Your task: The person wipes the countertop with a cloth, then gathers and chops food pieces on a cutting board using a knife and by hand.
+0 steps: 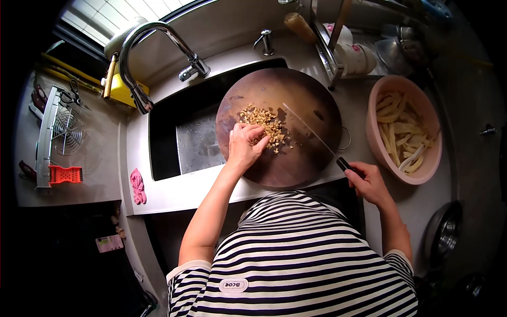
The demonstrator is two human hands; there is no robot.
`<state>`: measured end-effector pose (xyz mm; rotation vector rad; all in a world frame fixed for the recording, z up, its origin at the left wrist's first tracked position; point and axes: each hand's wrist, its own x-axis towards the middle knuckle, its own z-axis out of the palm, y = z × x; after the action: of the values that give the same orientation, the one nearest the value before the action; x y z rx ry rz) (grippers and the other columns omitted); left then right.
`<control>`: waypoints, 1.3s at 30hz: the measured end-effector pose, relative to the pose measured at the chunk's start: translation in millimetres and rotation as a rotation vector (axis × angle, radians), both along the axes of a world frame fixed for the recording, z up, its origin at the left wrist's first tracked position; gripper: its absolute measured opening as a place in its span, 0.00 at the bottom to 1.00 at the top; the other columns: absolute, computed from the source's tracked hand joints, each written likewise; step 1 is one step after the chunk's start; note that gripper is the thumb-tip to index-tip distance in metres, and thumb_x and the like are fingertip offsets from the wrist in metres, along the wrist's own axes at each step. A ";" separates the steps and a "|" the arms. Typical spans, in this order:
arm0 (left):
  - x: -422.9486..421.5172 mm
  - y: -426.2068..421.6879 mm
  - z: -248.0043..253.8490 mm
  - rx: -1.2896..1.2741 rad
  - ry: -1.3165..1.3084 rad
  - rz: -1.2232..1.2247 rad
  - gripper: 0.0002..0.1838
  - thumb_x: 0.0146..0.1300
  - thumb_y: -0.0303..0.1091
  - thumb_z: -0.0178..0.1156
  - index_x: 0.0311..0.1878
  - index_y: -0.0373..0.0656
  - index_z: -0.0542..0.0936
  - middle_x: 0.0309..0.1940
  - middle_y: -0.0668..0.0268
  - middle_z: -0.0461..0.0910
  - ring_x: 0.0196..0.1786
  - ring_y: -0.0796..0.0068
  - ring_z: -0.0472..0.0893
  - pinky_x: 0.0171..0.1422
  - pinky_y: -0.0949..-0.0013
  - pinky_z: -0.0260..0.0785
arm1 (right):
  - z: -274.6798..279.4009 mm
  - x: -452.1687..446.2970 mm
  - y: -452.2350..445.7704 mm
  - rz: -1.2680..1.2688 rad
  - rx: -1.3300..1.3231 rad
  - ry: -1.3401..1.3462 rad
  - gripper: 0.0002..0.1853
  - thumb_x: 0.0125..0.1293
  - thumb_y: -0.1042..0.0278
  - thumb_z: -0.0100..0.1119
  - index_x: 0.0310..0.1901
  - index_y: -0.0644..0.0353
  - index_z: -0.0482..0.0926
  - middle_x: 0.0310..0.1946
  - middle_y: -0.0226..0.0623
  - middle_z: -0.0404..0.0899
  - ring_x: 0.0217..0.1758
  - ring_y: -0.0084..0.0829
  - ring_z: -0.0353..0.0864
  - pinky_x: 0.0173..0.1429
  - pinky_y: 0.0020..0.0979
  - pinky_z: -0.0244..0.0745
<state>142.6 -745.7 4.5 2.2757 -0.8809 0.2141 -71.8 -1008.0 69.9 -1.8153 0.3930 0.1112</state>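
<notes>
A round wooden chopping board point(303, 164) lies partly over the sink, bearing a pile of small, light-brown chopped bits point(268, 122). My left hand point(245, 145) rests at the pile's near left side, fingers bent and touching the bits, with a gap between thumb and forefinger. To the right, my right hand point(367, 184) is closed around the black handle of a knife point(312, 131). The blade shows almost edge-on, a thin line slanting up and left over the board, its tip right of the pile. Whether the blade touches the board I cannot tell.
A pink basin point(374, 129) of pale cut strips stands right of the board. Behind the sink point(198, 140) are a tall faucet point(124, 58) and a soap dispenser point(266, 45). A dish rack point(330, 58) holds bowls. A pink cloth band point(138, 186) lies at left, near a knife holder point(46, 137).
</notes>
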 end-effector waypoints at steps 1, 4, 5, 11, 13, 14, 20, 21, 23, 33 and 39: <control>-3.0 -2.0 2.4 0.046 -0.068 0.007 0.06 0.52 0.32 0.64 0.34 0.47 0.86 0.36 0.69 0.84 0.44 0.64 0.77 0.50 0.66 0.64 | -0.1 0.9 2.6 -0.031 0.122 0.096 0.14 0.65 0.61 0.58 0.41 0.67 0.79 0.18 0.30 0.75 0.16 0.16 0.70 0.20 0.20 0.64; -4.5 0.5 -4.3 0.060 -0.075 0.024 0.07 0.53 0.31 0.65 0.36 0.48 0.85 0.32 0.68 0.83 0.39 0.66 0.78 0.49 0.67 0.63 | -5.2 7.2 15.2 -0.037 0.163 0.104 0.14 0.67 0.60 0.56 0.42 0.65 0.78 0.17 0.26 0.72 0.14 0.14 0.66 0.18 0.18 0.61; -6.7 1.6 -3.2 0.074 -0.038 0.040 0.07 0.54 0.31 0.65 0.37 0.47 0.86 0.32 0.67 0.83 0.38 0.66 0.78 0.49 0.67 0.63 | -9.2 9.6 18.3 -0.035 0.163 0.108 0.15 0.68 0.59 0.56 0.42 0.65 0.78 0.17 0.26 0.72 0.14 0.14 0.67 0.18 0.18 0.61; -9.2 16.4 -13.5 -0.055 -0.130 0.106 0.06 0.50 0.24 0.65 0.33 0.42 0.84 0.30 0.63 0.82 0.35 0.64 0.80 0.43 0.67 0.70 | -31.3 20.0 46.1 0.009 0.149 0.114 0.14 0.67 0.60 0.57 0.41 0.65 0.78 0.17 0.26 0.71 0.14 0.15 0.67 0.18 0.21 0.61; -10.5 18.2 -15.4 -0.113 -0.129 0.119 0.07 0.51 0.22 0.64 0.35 0.40 0.83 0.32 0.61 0.82 0.35 0.65 0.81 0.42 0.68 0.72 | -36.2 23.2 49.6 0.103 0.075 -0.004 0.14 0.67 0.60 0.57 0.41 0.65 0.78 0.17 0.25 0.70 0.15 0.15 0.67 0.18 0.21 0.61; -16.8 16.1 -14.5 -0.252 0.059 0.177 0.09 0.52 0.19 0.62 0.37 0.38 0.82 0.36 0.58 0.81 0.35 0.65 0.82 0.39 0.70 0.74 | -35.0 26.3 49.9 0.111 0.045 -0.040 0.13 0.67 0.61 0.57 0.40 0.64 0.78 0.16 0.24 0.70 0.15 0.14 0.66 0.19 0.20 0.62; -20.5 19.1 -6.6 -0.242 0.002 0.128 0.08 0.53 0.20 0.62 0.38 0.38 0.83 0.30 0.58 0.82 0.32 0.67 0.83 0.37 0.73 0.74 | -18.0 42.6 35.3 0.067 0.305 0.045 0.12 0.69 0.61 0.53 0.36 0.62 0.77 0.17 0.26 0.72 0.12 0.15 0.66 0.16 0.18 0.61; -22.7 18.6 -3.6 -0.239 0.017 0.110 0.08 0.53 0.20 0.63 0.37 0.39 0.83 0.28 0.59 0.82 0.31 0.67 0.83 0.37 0.73 0.74 | -20.2 42.6 32.6 0.063 0.358 0.052 0.12 0.70 0.60 0.53 0.36 0.61 0.77 0.17 0.26 0.72 0.11 0.16 0.66 0.16 0.18 0.61; -25.6 13.5 3.3 -0.240 -0.012 0.094 0.05 0.52 0.24 0.66 0.33 0.41 0.84 0.26 0.61 0.82 0.26 0.67 0.81 0.33 0.73 0.72 | -18.2 42.1 31.1 0.041 0.421 0.083 0.13 0.70 0.60 0.52 0.37 0.61 0.77 0.17 0.27 0.73 0.11 0.16 0.65 0.16 0.18 0.60; -18.0 -1.9 -7.6 0.100 -0.276 0.102 0.23 0.54 0.23 0.59 0.55 0.46 0.77 0.50 0.62 0.75 0.55 0.59 0.72 0.57 0.60 0.62 | -4.3 30.7 19.7 -0.022 0.733 0.242 0.19 0.72 0.55 0.46 0.44 0.68 0.75 0.18 0.33 0.73 0.09 0.18 0.64 0.13 0.18 0.59; -14.1 -12.2 -11.2 0.272 -0.367 0.140 0.28 0.48 0.21 0.55 0.58 0.46 0.75 0.57 0.56 0.70 0.64 0.52 0.64 0.65 0.54 0.56 | -1.9 25.9 15.7 -0.028 0.816 0.250 0.21 0.73 0.54 0.45 0.45 0.68 0.74 0.18 0.34 0.73 0.09 0.18 0.65 0.13 0.18 0.60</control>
<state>128.5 -757.8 -6.7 2.6026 -0.9823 0.6248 -46.0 -992.3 68.0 -0.9907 0.4622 0.4185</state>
